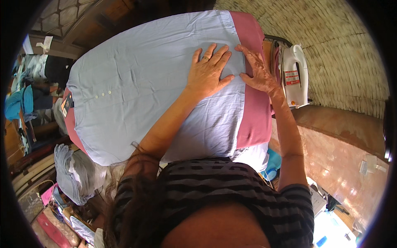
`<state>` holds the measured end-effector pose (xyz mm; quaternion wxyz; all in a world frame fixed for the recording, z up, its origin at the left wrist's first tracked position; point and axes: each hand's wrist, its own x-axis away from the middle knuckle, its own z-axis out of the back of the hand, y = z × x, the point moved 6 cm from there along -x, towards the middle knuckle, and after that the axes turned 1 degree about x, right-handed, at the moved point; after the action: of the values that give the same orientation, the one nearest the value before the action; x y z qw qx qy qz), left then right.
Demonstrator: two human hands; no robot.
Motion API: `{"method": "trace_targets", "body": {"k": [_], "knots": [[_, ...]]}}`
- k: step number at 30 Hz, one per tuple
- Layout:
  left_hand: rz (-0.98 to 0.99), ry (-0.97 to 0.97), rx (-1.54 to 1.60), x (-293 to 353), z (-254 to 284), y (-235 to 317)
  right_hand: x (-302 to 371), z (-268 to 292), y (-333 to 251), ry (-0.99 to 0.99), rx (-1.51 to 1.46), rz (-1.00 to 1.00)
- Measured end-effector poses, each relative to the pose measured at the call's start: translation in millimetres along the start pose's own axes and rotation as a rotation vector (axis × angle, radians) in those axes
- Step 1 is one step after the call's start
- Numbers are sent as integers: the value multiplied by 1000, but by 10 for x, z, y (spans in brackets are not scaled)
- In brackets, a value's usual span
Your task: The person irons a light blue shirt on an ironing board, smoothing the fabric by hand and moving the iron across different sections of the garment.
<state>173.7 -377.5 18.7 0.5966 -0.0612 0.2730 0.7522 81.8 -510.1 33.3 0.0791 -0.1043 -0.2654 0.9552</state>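
A light blue garment (136, 87) with a few small pale buttons lies spread over a dark pink ironing board cover (256, 120). My left hand (209, 72) rests on the cloth with its fingers spread, a ring on one of them. Close to its right, my right hand (259, 71) is over the garment's right edge, fingers stretched out, partly on the cloth and partly on the pink cover. Both hands are empty. Beyond the board's right end stands a white iron (295, 76) with a red and white label and an orange light.
A rough, pale textured wall (326, 49) rises behind the iron, with a brownish ledge (343, 124) below it. Bundled grey cloth (76, 173) hangs at the lower left. Hanging clothes (25, 99), some bright blue, fill the far left. A dark wooden door or cabinet (78, 25) is behind.
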Motion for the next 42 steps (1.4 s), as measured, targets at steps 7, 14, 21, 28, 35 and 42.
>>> {"method": "trace_targets", "body": {"k": [7,14,21,28,35,42], "knots": [[-4,37,-1,33,-130,-73,38,-5,-30,35,152,38],[81,-56,-21,138,-83,-52,34,-173,-125,93,32,2],[59,-135,40,45,-256,-128,56,-232,-203,157,297,64],[105,-155,100,370,338,-175,82,-272,-191,114,392,-50],[-366,224,1198,959,3084,237,112,-338,-29,144,417,-77],[-853,530,1974,1736,4503,1108,33,-428,-166,82,362,-37]]}}
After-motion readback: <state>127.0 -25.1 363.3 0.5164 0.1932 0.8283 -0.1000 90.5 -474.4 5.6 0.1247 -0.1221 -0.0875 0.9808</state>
